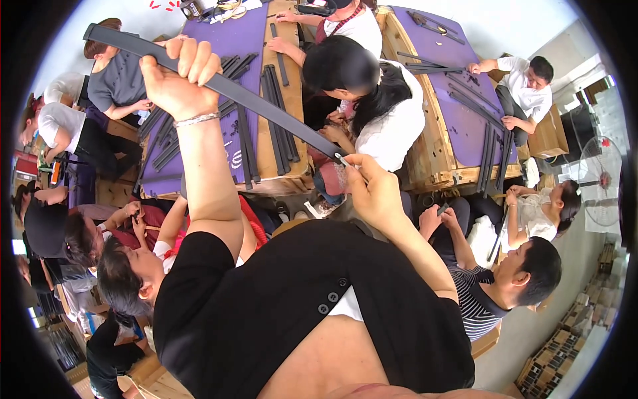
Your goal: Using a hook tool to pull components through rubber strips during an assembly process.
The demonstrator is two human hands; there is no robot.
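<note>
A long, flat black strip (pixel 266 111), like a belt strap, slants down from the upper left toward the middle. My left hand (pixel 183 76) is raised high, its fingers wrapped round the strip near the upper end. At the lower end, the thumb and fingers of my right hand (pixel 375 193) are pinched together. Something small and light-coloured, possibly metal, shows at those fingertips beside the strip's tip; its kind is too small to make out. Behind the strip lies a purple-topped table (pixel 229 36) with bundles of black strips (pixel 278 123) on it.
A second purple-topped wooden table (pixel 425 50) bears more black strips (pixel 478 110) at the right. Close ahead a person in white (pixel 399 120) bends between the tables. Others sit on both sides, one in a striped shirt (pixel 475 299) by my right arm. A fan (pixel 601 179) stands far right.
</note>
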